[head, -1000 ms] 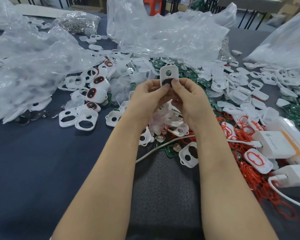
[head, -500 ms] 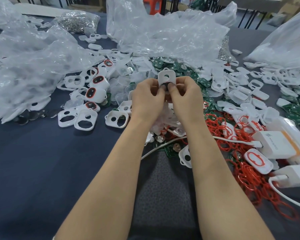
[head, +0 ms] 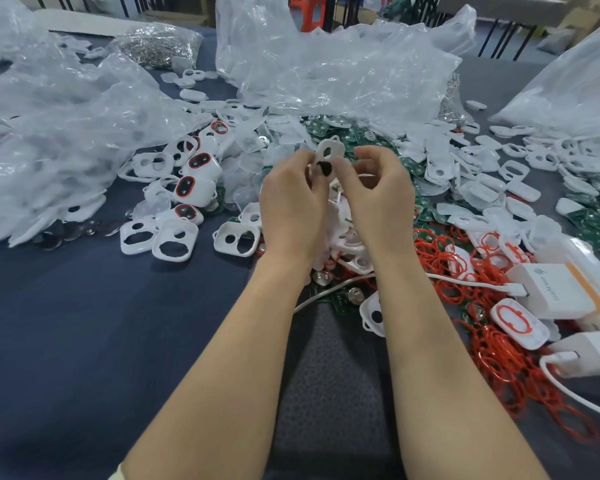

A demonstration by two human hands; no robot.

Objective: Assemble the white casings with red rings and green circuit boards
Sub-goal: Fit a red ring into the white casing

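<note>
My left hand (head: 291, 202) pinches a small white casing (head: 329, 150) above the pile, tilted, with a dark round part at its lower end. My right hand (head: 378, 195) is beside it; its thumb lies against the casing's lower right edge and its fingers curl a little to the right. Loose white casings (head: 174, 240) lie on the dark cloth. Casings fitted with red rings (head: 191, 187) sit at the left. A heap of red rings (head: 499, 358) is at the right. Green circuit boards (head: 329, 129) lie behind my hands.
Crumpled clear plastic bags (head: 66, 126) cover the left and the back. White chargers (head: 554, 289) with a cable (head: 464, 277) sit at the right. Round metal cells (head: 66, 233) lie at the left. More green boards (head: 596, 220) are at the far right.
The casing has tipped to the left in my left hand. My right hand's fingers have come off it and drawn slightly to the right.
</note>
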